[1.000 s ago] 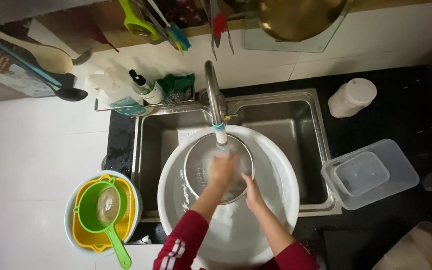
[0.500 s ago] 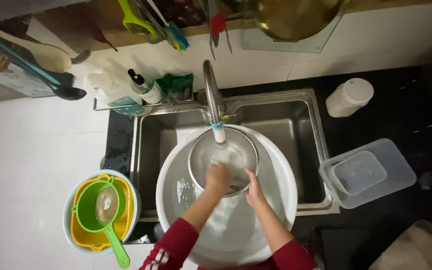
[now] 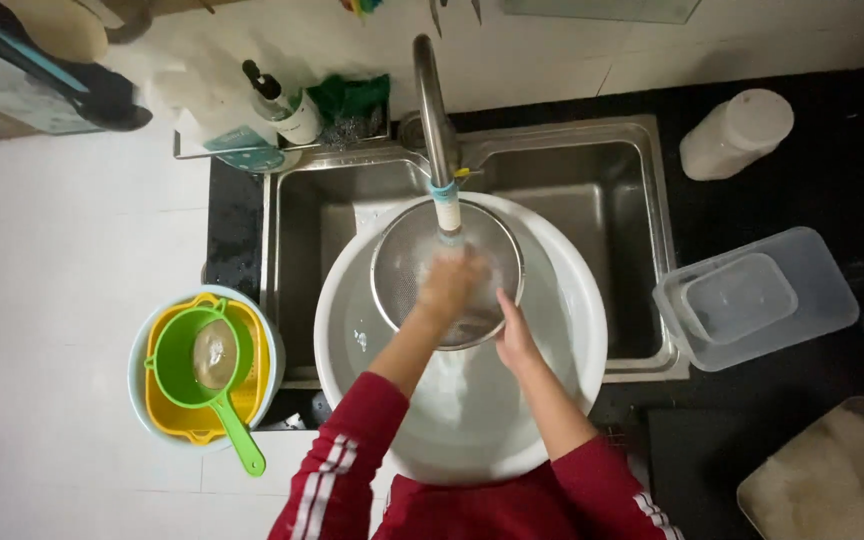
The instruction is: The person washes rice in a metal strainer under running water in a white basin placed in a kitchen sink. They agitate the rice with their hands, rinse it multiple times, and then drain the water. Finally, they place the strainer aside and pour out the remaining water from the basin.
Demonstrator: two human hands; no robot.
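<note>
Over a steel sink point(image 3: 592, 180), seen from above: a round metal mesh strainer point(image 3: 422, 255) held under the tap point(image 3: 435, 120), directly above a large white basin point(image 3: 572, 300) that fills most of the sink. Left hand point(image 3: 449, 288) inside the strainer bowl, blurred, fingers bent against the mesh; whether closed on anything cannot be told. Right hand point(image 3: 515, 338) clamped on the strainer's near rim, steadying it. Red sleeves point(image 3: 352, 450) with white stripes at the bottom edge. Water flow from the tap too faint to confirm. Judged by the layout, washing of the strainer under way and not finished: strainer not yet set down, basin not yet lifted out of the sink. On the white bench point(image 3: 52, 300) to the left, a stack of bowls with a green handled sieve point(image 3: 207, 365) on top, apparently put aside. On the dark bench point(image 3: 812, 200) to the right, nested clear plastic containers point(image 3: 752, 300), a white lidded jar point(image 3: 737, 133), and part of a tray point(image 3: 832, 470). Behind the sink, a rack with a dispenser bottle point(image 3: 282, 100) and a green scouring pad point(image 3: 352, 98).
</note>
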